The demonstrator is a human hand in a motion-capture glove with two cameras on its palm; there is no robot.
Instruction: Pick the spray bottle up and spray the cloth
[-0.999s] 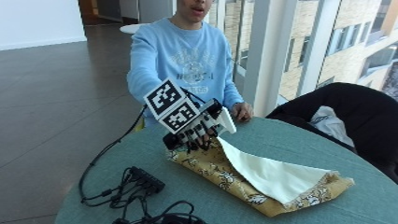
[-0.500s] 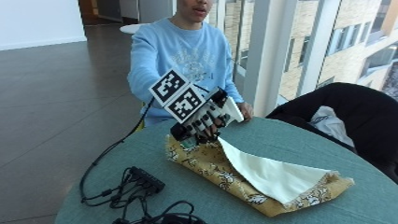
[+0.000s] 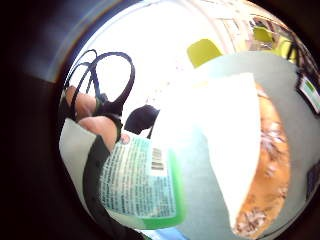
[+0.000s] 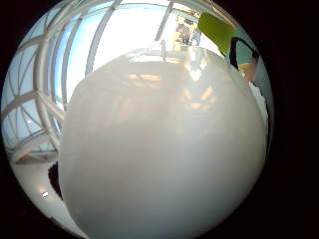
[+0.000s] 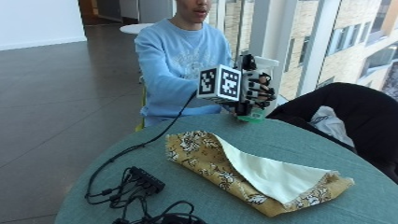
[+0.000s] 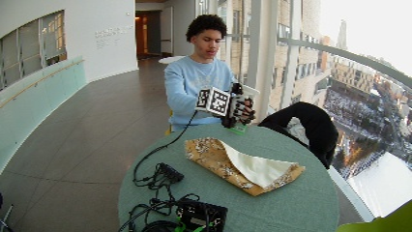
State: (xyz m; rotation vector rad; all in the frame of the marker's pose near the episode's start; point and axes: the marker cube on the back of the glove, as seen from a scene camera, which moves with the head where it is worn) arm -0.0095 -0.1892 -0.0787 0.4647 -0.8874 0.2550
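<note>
Right hand: the gloved right hand (image 5: pixel 253 91) is raised above the far edge of the bench (image 5: pixel 348 158), in front of the seated person's chest.
Fingers: the fingers (image 5: pixel 264 91) are curled round the spray bottle (image 5: pixel 253 114) and grip its body; in the little finger side palm view two fingers lie against the bottle's label.
Spray bottle: held upright in the air, clear of the bench; its green base shows just under the hand, and its white body fills the thumb side palm view (image 4: pixel 164 144).
Label: green and white with a barcode, close against the palm (image 3: pixel 142 180).
Cloth: the cloth (image 5: pixel 249 170) lies flat on the bench, nearer the camera than the hand; a yellow flowered side is down and a cream flap is folded over on top.
Cloth edges: its right corner reaches close to the bench rim; its left end sits well in from the rim.
Open room: bare bench surface lies between the bottle and the cloth's near fold, and more to the right beyond the flap.
Cables: a bundle of black cables (image 5: pixel 133 184) sits on the left part of the bench, apart from the cloth.
Chair: a dark jacket (image 5: pixel 348 112) is draped over a chair just beyond the right rim.
</note>
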